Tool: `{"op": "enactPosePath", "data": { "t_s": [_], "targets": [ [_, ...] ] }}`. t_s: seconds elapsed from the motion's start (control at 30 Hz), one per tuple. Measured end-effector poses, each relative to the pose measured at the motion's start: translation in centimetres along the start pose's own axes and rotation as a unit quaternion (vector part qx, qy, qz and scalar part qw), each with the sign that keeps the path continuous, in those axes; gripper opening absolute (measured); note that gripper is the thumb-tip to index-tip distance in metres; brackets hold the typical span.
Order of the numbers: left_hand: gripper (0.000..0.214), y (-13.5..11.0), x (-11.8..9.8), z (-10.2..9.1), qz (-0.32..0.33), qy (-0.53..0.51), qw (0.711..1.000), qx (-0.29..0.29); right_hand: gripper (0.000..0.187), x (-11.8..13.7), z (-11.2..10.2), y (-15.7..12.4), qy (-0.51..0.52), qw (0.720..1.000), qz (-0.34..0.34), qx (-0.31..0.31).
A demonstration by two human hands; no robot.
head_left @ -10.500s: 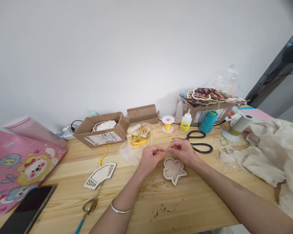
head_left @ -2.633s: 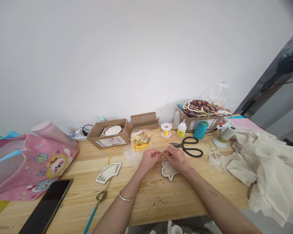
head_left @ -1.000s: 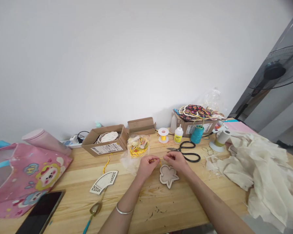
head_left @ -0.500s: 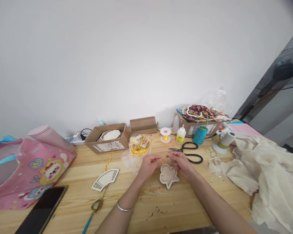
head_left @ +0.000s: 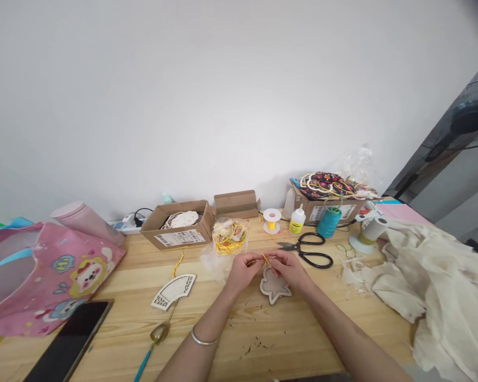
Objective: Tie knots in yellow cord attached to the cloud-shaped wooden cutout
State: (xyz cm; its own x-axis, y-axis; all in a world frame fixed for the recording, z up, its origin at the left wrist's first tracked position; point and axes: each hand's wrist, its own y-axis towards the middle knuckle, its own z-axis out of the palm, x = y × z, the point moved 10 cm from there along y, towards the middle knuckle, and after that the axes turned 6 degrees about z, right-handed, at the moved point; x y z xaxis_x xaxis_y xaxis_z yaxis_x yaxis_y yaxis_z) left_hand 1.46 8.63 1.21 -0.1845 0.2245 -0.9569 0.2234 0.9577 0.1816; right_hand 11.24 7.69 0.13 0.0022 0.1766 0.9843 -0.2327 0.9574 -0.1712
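My left hand (head_left: 242, 270) and my right hand (head_left: 290, 268) meet over the middle of the wooden table (head_left: 287, 334). Each pinches an end of a thin yellow cord (head_left: 265, 259) stretched between the fingertips. Under the right hand lies a flat wooden leaf-shaped cutout (head_left: 274, 286). A silver bangle (head_left: 204, 339) sits on my left wrist. A clear bag of yellow cords (head_left: 228, 240) lies just beyond my left hand.
Black scissors (head_left: 311, 252), a yellow thread spool (head_left: 271, 220), a glue bottle (head_left: 297, 220) and a teal spool (head_left: 329, 222) stand behind. Cardboard boxes (head_left: 178, 230) line the wall. A fan-shaped piece (head_left: 173, 291), a phone (head_left: 69, 341), a pink bag (head_left: 43, 278) lie left; cream cloth (head_left: 430, 286) right.
My hands have drawn a little closer together on the yellow cord, the right hand now partly covering the wooden cutout. The camera view has shifted slightly.
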Motion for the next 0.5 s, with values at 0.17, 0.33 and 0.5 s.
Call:
{"op": "enactPosePath", "data": {
  "t_s": [0.17,0.33,0.5],
  "targets": [
    [0.018,0.0,0.2,0.0,-0.002,0.001,1.000,0.007,0.022,0.7,-1.0,-0.1,-0.186,0.974,-0.092,-0.085],
    [0.021,0.1,0.3,0.2,0.000,0.004,1.000,0.015,0.021,1.9,-0.8,-0.8,-0.299,0.934,-0.155,-0.118],
    [0.022,0.1,0.0,0.3,0.009,0.014,1.000,0.014,0.017,2.6,-0.8,-1.1,-0.325,0.922,-0.171,-0.126]
  ]
}}
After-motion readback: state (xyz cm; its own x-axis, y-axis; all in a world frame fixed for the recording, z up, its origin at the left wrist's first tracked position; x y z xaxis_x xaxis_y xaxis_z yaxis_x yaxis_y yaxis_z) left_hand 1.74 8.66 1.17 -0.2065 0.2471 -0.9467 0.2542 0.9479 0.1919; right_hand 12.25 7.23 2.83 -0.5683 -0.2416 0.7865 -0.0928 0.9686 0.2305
